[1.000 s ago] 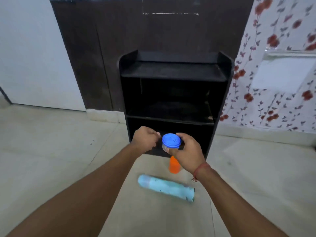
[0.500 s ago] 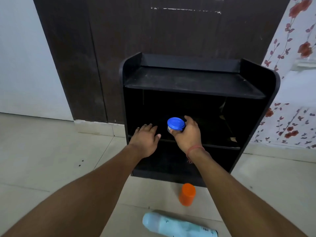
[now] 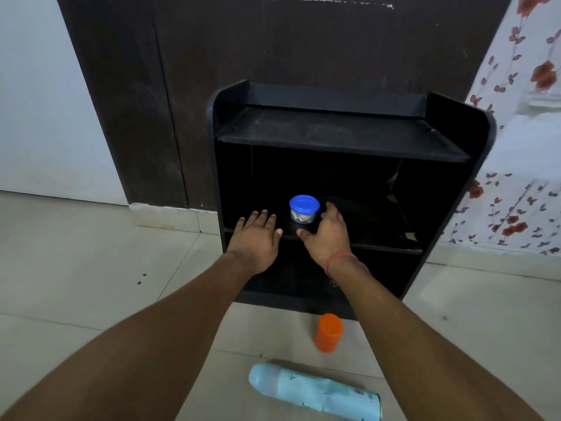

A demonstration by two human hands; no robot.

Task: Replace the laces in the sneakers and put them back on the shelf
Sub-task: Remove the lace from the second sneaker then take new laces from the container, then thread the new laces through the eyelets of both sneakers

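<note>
Floor tiles (image 3: 76,268) nearest the camera carry a pale blue spray can (image 3: 315,393) lying on its side and an orange cap (image 3: 328,332) standing just beyond. Farther on, the left hand (image 3: 255,238) is spread flat at the black shelf (image 3: 340,138) edge; the right hand (image 3: 326,235) is loosely spread, holding nothing, beside a blue-lidded jar (image 3: 304,209) on the middle board. No sneakers in view.

Black shelf (image 3: 340,138) upright against wall, tiers open.
</note>
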